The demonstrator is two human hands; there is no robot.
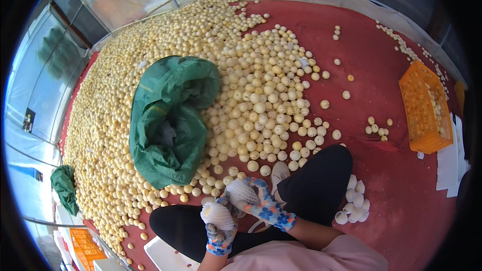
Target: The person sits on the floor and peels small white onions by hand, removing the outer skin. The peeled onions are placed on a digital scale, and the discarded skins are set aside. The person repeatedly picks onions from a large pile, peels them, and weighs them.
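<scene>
My left hand (pixel 221 235), in a flower-patterned glove, grips a fruit in a white foam net sleeve (pixel 217 215); a bit of pale yellow skin shows at its top. Just to the right, my right hand (pixel 266 205), gloved alike, holds a second white foam net sleeve (pixel 241 192). Whether fruit is inside that one is hidden. Both hands are close together above my lap. Before me spreads a large heap of pale yellow round fruits (pixel 260 107), some dark-striped like pepino melons. A large green plastic sack (pixel 169 165) lies slumped on the heap, its mouth partly folded, with something whitish inside.
Several sleeved fruits (pixel 356 201) are piled by my right knee on the red ground cover (pixel 399 203). An orange plastic crate (pixel 423 116) of fruit stands at right beside white sheets (pixel 448 165). Left are a smaller green sack (pixel 64 188) and another orange crate (pixel 86 246).
</scene>
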